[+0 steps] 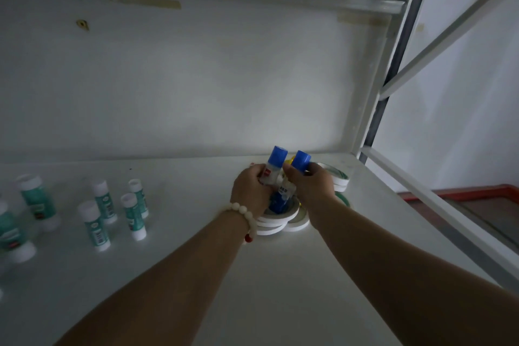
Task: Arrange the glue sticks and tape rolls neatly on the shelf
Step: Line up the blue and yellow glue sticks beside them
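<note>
My left hand [251, 189] grips a blue-capped glue stick [276, 159], cap pointing up. My right hand [311, 187] holds a second blue-capped glue stick [300, 160] right beside it. Both hands hover over a pile of white tape rolls [276, 222] on the white shelf [196, 275]. Another blue glue stick [282, 199] stands inside the hole of the top roll. More tape rolls [341, 178] lie behind my right hand. Several green-and-white glue sticks [97, 226] stand upright at the left of the shelf.
The shelf's white back panel [196, 78] rises just behind the pile. A white upright post [370, 87] and a diagonal brace [438, 42] frame the right side. The shelf's right edge rail [438, 199] drops off to a floor with a red strip [463, 191].
</note>
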